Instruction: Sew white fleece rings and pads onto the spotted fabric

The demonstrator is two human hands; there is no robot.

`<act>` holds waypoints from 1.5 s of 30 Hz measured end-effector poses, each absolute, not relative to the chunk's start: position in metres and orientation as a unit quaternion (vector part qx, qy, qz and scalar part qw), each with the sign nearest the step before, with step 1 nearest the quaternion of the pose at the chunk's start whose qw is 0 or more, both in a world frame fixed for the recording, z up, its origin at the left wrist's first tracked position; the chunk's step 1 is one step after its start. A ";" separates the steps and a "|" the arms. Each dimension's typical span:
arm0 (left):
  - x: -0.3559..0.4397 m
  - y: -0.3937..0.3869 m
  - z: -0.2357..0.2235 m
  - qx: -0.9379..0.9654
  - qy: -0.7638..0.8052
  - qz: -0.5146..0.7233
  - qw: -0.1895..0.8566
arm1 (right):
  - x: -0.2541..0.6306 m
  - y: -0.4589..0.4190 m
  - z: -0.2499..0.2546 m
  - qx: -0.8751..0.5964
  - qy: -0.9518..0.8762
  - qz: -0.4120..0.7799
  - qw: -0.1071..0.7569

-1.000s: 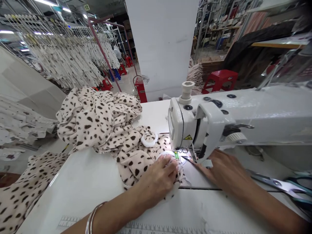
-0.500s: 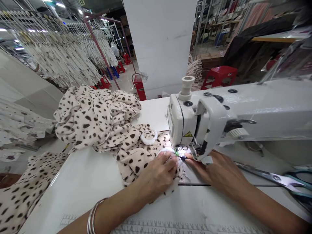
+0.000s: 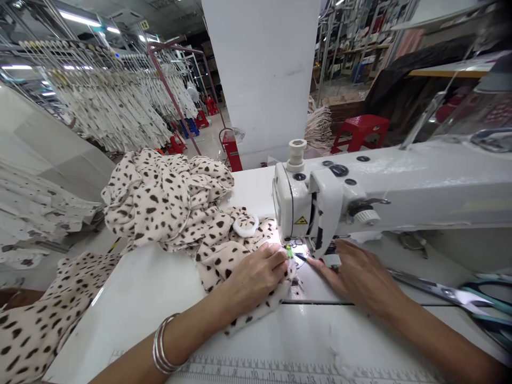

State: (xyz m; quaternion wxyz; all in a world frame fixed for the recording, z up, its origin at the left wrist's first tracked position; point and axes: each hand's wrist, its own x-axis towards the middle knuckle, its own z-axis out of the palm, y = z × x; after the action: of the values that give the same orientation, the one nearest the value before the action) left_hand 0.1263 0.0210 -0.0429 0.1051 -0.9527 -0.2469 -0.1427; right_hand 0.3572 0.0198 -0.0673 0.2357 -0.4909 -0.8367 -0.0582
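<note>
A cream fabric with dark brown spots [image 3: 168, 202] lies heaped on the white sewing table [image 3: 148, 288], with one end under the head of a white sewing machine [image 3: 360, 186]. My left hand [image 3: 254, 277] lies flat on the fabric just left of the needle, fingers stretched out and pressing it down. My right hand [image 3: 356, 274] rests on the table right of the needle, its fingers pointing at the presser foot [image 3: 298, 253] and touching the cloth's edge there. A white ring [image 3: 245, 226] sits on the fabric behind my left hand.
Large scissors [image 3: 460, 296] lie on the table at the right. A printed ruler [image 3: 256, 370] runs along the near edge. More spotted fabric [image 3: 32, 325] hangs off the left side. Racks of hanging garments [image 3: 104, 101], red stools [image 3: 360, 130] and a white pillar [image 3: 264, 74] stand behind.
Both hands have edged slightly toward the needle with the fabric. The camera has shifted a little; the fabric heap otherwise keeps its place.
</note>
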 end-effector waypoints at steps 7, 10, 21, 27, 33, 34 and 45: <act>0.128 0.012 -0.041 -0.943 -0.290 -0.147 0.068 | 0.362 0.017 -0.059 -0.453 -0.854 -0.059 0.248; 0.135 -0.001 -0.040 -0.927 -0.345 -0.132 0.067 | 0.360 0.020 -0.058 -0.444 -0.856 -0.059 0.260; 0.138 -0.012 -0.057 -0.932 -0.343 -0.088 0.071 | 0.354 0.017 -0.061 -0.457 -0.855 -0.035 0.244; 0.135 -0.004 -0.056 -0.934 -0.341 -0.089 0.063 | 0.352 0.020 -0.070 -0.469 -0.847 -0.070 0.241; 0.133 0.007 -0.055 -0.933 -0.335 -0.118 0.064 | 0.368 0.026 -0.068 -0.460 -0.849 -0.120 0.231; 0.133 0.007 -0.054 -0.931 -0.333 -0.130 0.068 | 0.372 0.027 -0.066 -0.461 -0.848 -0.128 0.230; 0.141 -0.023 -0.039 -0.920 -0.335 -0.189 -0.069 | 0.347 0.004 -0.067 -0.305 -0.921 -0.033 0.240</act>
State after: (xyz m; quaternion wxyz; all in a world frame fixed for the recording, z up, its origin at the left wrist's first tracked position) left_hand 0.1410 -0.0233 -0.0395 -0.0690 -0.9205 -0.3348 -0.1894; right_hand 0.3466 0.0042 -0.0673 0.2404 -0.3049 -0.9209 -0.0334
